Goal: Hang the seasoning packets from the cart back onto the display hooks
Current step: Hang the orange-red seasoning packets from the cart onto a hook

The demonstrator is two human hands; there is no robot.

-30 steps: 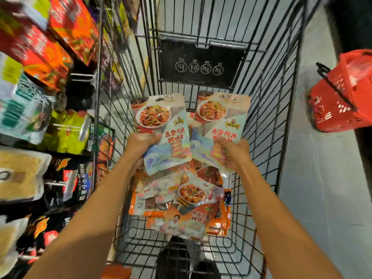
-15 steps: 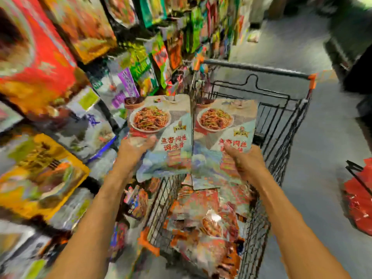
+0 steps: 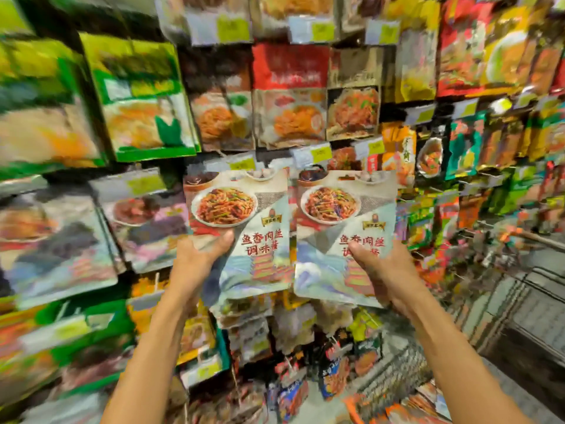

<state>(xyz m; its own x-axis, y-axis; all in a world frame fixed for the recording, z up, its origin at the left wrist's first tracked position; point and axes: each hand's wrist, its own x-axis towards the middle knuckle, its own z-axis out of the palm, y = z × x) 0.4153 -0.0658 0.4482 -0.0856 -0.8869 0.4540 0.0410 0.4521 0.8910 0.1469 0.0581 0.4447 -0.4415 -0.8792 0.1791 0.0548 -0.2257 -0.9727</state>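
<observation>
Your left hand (image 3: 198, 258) and right hand (image 3: 382, 270) each pinch one seasoning packet (image 3: 244, 224) (image 3: 342, 234) upright, side by side, close before the blurred display hooks' hanging packets (image 3: 290, 96).

"鱼香肉丝调味酱" on left packet (image 3: 263, 215), right packet (image 3: 330, 240)

Tall dark display rack (image 3: 52, 19): blurred rows of glossy food packets were hung on it, among them a green-bordered packet (image 3: 137, 96) and a red-topped packet (image 3: 287, 93); yellow price tags (image 3: 321, 153) were fixed between rows.
</observation>
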